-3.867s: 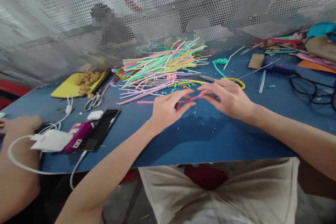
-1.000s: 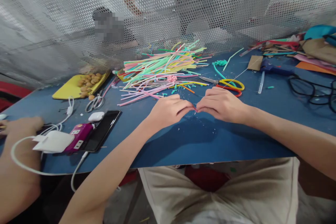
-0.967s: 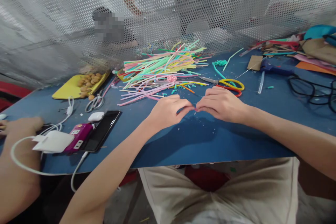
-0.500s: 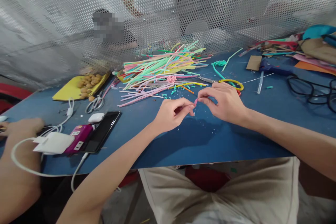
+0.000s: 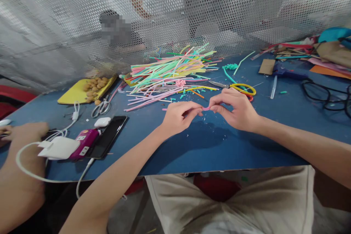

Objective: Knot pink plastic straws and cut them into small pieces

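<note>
A short stretch of pink pipe cleaner [image 5: 205, 109] spans the small gap between my two hands. My left hand [image 5: 181, 117] is closed, thumb and fingers pinching one end. From the other side, my right hand [image 5: 233, 111] pinches it between thumb and fingertips. A pink tip also shows just left of my left hand. Behind the hands lies a pile of pastel pipe cleaners [image 5: 170, 69], with a small pink curled cluster [image 5: 180, 83] on its front. Scissors with yellow handles [image 5: 242, 87] lie just beyond my right hand, partly covered by it.
At left are a phone [image 5: 111, 137], a purple block [image 5: 85, 142] with a white charger [image 5: 61, 147], metal scissors [image 5: 101, 108] and a yellow sheet [image 5: 71, 93] bearing round brown pieces. A co-worker's arm [image 5: 24, 161] rests there. Right, a blue glue gun [image 5: 290, 72] trails black cable [image 5: 323, 98].
My hands have drawn slightly apart, so more of the pink pipe cleaner shows between them, now lying nearly level. The whole view has shifted a little.
</note>
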The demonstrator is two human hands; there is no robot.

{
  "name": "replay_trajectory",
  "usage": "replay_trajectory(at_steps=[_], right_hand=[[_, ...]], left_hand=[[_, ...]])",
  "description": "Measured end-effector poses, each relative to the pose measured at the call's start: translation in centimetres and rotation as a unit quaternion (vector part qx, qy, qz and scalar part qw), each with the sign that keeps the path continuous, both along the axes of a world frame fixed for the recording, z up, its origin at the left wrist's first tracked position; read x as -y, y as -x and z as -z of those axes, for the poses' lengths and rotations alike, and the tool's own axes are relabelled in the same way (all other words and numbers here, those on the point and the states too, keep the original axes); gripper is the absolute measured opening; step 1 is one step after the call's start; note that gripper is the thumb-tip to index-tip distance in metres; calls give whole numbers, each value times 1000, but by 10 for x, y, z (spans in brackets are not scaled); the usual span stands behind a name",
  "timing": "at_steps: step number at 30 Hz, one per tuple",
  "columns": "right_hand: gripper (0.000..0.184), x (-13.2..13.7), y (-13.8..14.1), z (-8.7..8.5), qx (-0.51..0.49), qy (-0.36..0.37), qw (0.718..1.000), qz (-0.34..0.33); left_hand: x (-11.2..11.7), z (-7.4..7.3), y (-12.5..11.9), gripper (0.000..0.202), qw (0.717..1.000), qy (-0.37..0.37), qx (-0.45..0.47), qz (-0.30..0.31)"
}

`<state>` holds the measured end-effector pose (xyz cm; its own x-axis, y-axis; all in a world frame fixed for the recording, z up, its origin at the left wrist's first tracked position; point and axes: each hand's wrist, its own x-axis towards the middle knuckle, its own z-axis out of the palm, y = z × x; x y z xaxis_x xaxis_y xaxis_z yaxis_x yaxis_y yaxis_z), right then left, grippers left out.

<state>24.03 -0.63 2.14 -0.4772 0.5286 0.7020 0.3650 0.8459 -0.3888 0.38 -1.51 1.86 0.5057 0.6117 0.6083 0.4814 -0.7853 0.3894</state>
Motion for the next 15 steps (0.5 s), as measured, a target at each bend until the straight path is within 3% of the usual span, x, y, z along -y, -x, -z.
replay_trajectory(at_steps=[3,6,10,15], right_hand=[[12,-4,-4,-2,36,1,998,-60],[16,-10,-6,-1,108,-55,991,-63],[19,-13,-6,2,171,-152,973,18],[20,-11,-5,3,159,-194,960,128]], left_hand=[[-4,-3,6,14,999,-42,-34,5],[-6,-6,11,14,990,-90,-105,-7],[0,-9,7,17,979,-119,-161,-45],[13,-12,-6,16,992,-59,-92,-60]])
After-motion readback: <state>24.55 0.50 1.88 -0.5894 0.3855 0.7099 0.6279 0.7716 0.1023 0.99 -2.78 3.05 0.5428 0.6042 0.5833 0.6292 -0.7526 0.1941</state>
